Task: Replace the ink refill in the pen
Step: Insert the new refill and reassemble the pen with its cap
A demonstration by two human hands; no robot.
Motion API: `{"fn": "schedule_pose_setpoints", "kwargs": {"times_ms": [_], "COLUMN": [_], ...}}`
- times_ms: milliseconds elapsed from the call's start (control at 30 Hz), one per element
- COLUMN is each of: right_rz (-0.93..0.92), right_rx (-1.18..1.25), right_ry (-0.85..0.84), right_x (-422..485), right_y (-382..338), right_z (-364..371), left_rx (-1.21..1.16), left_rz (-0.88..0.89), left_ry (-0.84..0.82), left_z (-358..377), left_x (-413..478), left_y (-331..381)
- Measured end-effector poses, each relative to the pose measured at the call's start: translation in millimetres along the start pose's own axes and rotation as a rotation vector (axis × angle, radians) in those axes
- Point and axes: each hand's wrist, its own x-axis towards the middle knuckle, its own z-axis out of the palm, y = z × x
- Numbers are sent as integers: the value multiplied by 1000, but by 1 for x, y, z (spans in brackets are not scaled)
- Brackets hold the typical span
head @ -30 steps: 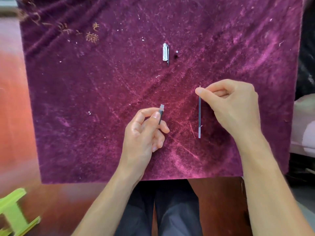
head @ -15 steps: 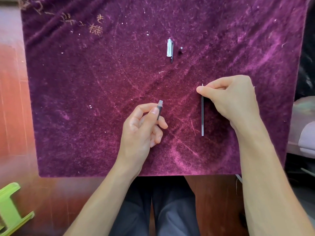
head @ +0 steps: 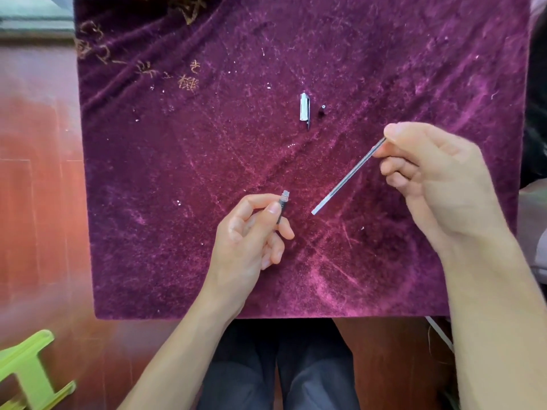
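My left hand grips a dark pen barrel between thumb and fingers, its threaded clear end pointing up and away from me. My right hand pinches the top end of a thin grey ink refill. The refill slants down to the left in the air, and its free end hangs a short way to the right of the barrel's open end without touching it. Farther back on the purple velvet cloth lie the silver pen cap with clip and a small dark pen part beside it.
The cloth covers a small table with its near edge just above my lap. Golden thread scraps lie at the cloth's far left. A green plastic stool stands on the reddish floor at the lower left. A pale object sits past the cloth's right edge.
My right hand has lifted the refill off the cloth and swung it from upright to a slant, bringing its lower end toward the barrel. My left hand has kept its hold.
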Motion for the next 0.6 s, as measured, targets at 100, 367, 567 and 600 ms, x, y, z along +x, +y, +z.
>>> {"fn": "schedule_pose_setpoints", "kwargs": {"times_ms": [100, 367, 567, 600], "right_rz": [24, 80, 84, 83], "right_rx": [189, 275, 245, 238], "right_ry": [6, 72, 83, 84], "right_x": [-7, -16, -16, -16], "right_y": [7, 29, 34, 34], "right_z": [12, 31, 32, 32], "left_rx": [32, 66, 52, 52], "left_rz": [14, 26, 36, 40], "left_ry": [-16, -35, -37, -38], "left_z": [-7, -16, -16, -16], "left_x": [-1, -4, -3, -2], "left_y": [2, 2, 1, 1]}}
